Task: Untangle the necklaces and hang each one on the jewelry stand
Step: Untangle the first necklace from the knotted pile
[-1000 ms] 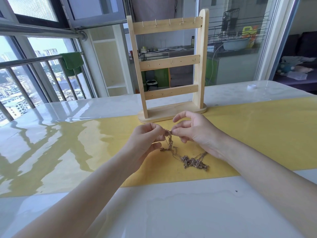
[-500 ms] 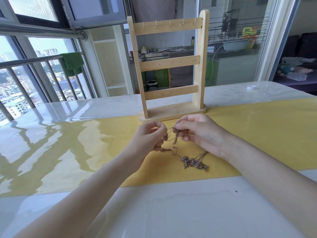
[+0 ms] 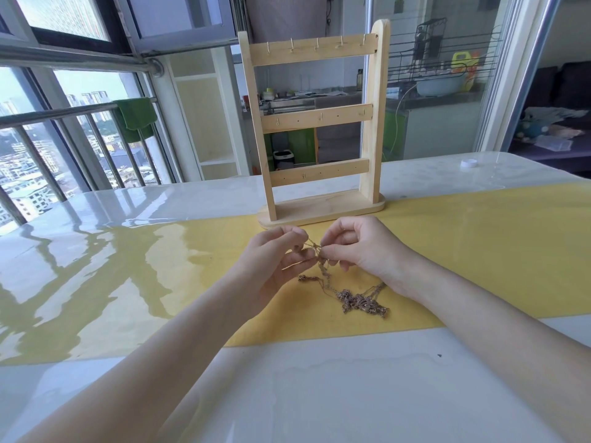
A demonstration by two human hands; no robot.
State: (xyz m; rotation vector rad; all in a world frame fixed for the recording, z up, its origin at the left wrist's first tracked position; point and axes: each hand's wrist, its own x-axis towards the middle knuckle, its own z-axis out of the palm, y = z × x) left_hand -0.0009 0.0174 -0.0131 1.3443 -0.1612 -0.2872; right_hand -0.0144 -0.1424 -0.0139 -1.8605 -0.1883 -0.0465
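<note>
Left hand point(image 3: 271, 254): fingers curled, pinching a strand of the necklaces point(image 3: 345, 292) at the top of the knot, lifted just off the surface point(image 3: 96, 270). Right hand point(image 3: 361, 247): fingers likewise pinched on the chain, touching the same knot from the other side. Fingertips of the two hands nearly meet.

Necklaces: thin gold-coloured chains, upper part raised between the hands, the rest trailing down to a bunched clump lying on the yellow runner point(image 3: 479, 251), below the right wrist. How many chains there are cannot be told.

Stand point(image 3: 315, 123): wooden, upright just behind the hands, three rails; no chain hangs on it yet.

Judgement: untangling barely started. Best to tease loops apart gently, loosen the knot rather than pull it tight, find one free clasp end and feed it back through.
</note>
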